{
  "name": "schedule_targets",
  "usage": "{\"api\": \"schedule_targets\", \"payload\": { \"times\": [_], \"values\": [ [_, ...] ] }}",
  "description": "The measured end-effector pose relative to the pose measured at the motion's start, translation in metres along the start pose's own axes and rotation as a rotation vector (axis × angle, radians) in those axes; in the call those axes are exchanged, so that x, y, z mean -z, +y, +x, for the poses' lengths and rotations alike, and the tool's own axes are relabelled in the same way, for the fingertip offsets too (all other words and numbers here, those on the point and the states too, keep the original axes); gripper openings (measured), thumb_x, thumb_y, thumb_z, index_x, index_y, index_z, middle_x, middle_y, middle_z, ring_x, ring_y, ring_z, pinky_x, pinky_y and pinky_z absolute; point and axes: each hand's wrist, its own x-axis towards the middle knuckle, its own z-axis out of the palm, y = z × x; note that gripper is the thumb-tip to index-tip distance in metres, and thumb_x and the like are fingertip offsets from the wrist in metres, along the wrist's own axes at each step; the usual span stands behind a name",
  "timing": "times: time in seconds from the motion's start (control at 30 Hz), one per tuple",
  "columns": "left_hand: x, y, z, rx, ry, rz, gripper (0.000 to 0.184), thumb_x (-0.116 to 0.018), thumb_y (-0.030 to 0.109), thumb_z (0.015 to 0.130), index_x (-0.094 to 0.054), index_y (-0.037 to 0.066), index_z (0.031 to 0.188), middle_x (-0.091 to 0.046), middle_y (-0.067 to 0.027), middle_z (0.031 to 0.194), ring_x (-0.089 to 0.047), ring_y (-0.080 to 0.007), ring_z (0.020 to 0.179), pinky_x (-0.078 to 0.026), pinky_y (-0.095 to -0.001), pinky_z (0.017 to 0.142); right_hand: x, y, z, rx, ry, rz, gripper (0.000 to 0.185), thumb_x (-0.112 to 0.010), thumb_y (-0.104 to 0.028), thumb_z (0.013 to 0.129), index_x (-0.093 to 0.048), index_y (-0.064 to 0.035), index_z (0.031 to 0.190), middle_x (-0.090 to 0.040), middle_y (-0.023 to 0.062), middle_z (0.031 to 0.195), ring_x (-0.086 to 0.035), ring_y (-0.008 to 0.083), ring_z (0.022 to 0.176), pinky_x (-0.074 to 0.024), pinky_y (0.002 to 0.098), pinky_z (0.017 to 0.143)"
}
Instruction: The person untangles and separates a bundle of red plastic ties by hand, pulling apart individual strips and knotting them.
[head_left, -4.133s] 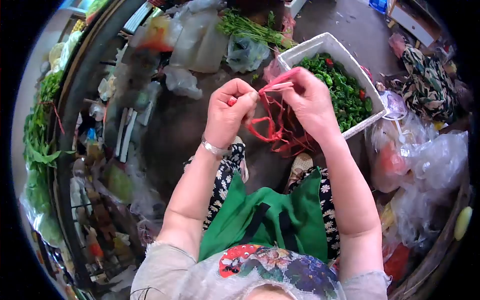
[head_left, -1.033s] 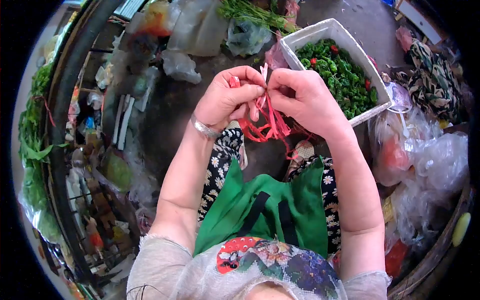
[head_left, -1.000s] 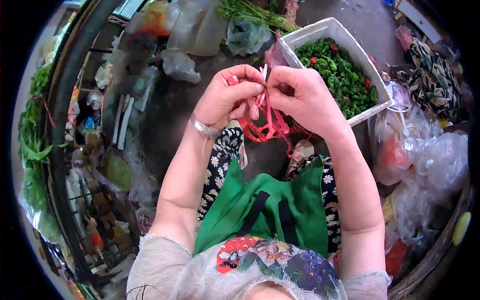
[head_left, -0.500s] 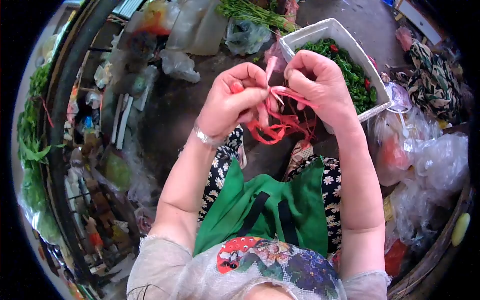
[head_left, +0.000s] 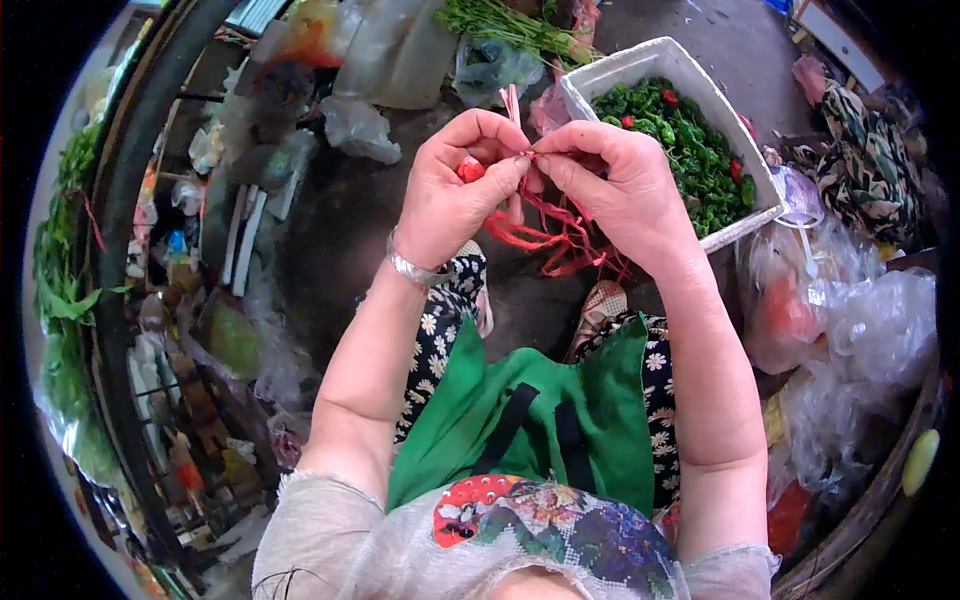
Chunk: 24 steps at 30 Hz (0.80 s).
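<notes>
Red and pink plastic strips (head_left: 560, 238) dangle beneath my two hands, and a pale pink end of them sticks up between the fingertips. My left hand (head_left: 465, 180) is closed, its thumb and forefinger pinching the strips; a bit of red shows inside its curled fingers. Fingertip to fingertip with it, my right hand (head_left: 620, 185) pinches the same strips. Both hands are above my knees. Just beyond the right hand stands a white foam box (head_left: 660, 52) full of green peppers (head_left: 690, 150) with a few red ones among them.
Long green stems (head_left: 515, 35) lie at the top beside a clear plastic bag (head_left: 490, 75). To the right are heaped plastic bags (head_left: 860, 320) and a camouflage cloth (head_left: 865, 170). Cluttered shelving (head_left: 190, 330) runs along the left. A green apron (head_left: 540, 420) covers my lap.
My right hand has come left and slightly down, so its fingertips now meet those of the left. The upright pink end has shifted left, and the hanging strips have swung.
</notes>
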Motion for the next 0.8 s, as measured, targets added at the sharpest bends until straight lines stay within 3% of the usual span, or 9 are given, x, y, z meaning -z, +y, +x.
{"api": "schedule_targets", "payload": {
  "times": [0.2,0.3,0.37,0.63,0.8],
  "values": [
    [-0.002,0.006,0.000,0.010,0.034,0.064,0.016,-0.058,0.001,0.089,-0.053,0.002,0.104,-0.065,-0.0076,0.084,-0.062,-0.0103,0.065,-0.049,-0.0199,0.051,-0.002,-0.004,0.000,0.008,0.033,-0.049,0.013,-0.061,-0.011,0.084,-0.064,0.0011,0.088,-0.065,0.0147,0.076,-0.064,0.0232,0.069,-0.0500,0.0328,0.066],
    [0.005,0.002,0.002,0.069,0.006,-0.028,0.016,-0.059,0.003,0.089,-0.054,0.003,0.104,-0.066,-0.0075,0.081,-0.060,-0.0095,0.057,-0.042,-0.0171,0.046,-0.004,0.002,0.001,0.029,0.057,-0.045,0.013,-0.060,-0.012,0.084,-0.062,0.0008,0.086,-0.064,0.0165,0.077,-0.064,0.0296,0.072,-0.0497,0.0360,0.066],
    [0.006,0.005,0.002,0.239,0.007,-0.138,0.013,-0.061,0.006,0.088,-0.058,0.004,0.101,-0.065,-0.0049,0.077,-0.057,-0.0071,0.054,-0.034,-0.0154,0.042,-0.004,0.003,0.001,0.085,0.089,-0.117,0.013,-0.059,-0.012,0.084,-0.062,0.0005,0.086,-0.064,0.0172,0.078,-0.063,0.0324,0.074,-0.0494,0.0384,0.066],
    [0.004,-0.001,0.000,0.163,0.087,0.037,0.005,-0.063,0.008,0.088,-0.063,0.004,0.091,-0.064,-0.0030,0.072,-0.055,-0.0061,0.052,-0.035,-0.0160,0.044,-0.007,0.002,-0.001,0.084,0.133,-0.344,0.017,-0.057,-0.017,0.087,-0.061,-0.0011,0.089,-0.063,0.0195,0.080,-0.061,0.0386,0.080,-0.0478,0.0463,0.069],
    [0.003,-0.001,-0.002,0.110,0.081,0.139,0.004,-0.064,0.007,0.087,-0.064,0.004,0.090,-0.063,-0.0013,0.071,-0.054,-0.0049,0.054,-0.039,-0.0168,0.048,-0.007,0.000,-0.001,0.052,0.030,-0.345,0.018,-0.055,-0.017,0.086,-0.060,0.0001,0.086,-0.061,0.0223,0.079,-0.061,0.0401,0.079,-0.0470,0.0479,0.069]
  ]
}}
